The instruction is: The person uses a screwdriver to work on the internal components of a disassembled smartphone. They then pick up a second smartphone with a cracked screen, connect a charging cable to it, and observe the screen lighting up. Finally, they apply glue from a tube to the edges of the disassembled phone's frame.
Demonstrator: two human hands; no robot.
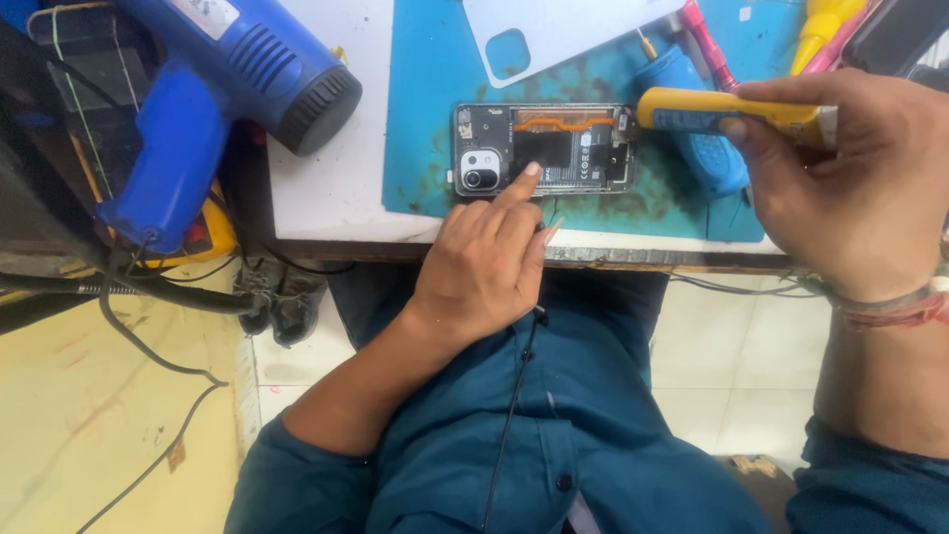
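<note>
An opened black smartphone with its back cover off (544,148) lies on a worn blue work mat (425,89) at the table edge. The left hand (484,267) presses one extended fingertip on it, other fingers curled. The right hand (850,188) grips a yellow glue tube (722,114) beside the phone's end. A blue heat gun (227,89) rests well apart.

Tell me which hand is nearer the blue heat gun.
Left. The left hand rests a fingertip on the opened phone, just right of the heat gun. The right hand is farther right, holding a yellow tool.
</note>
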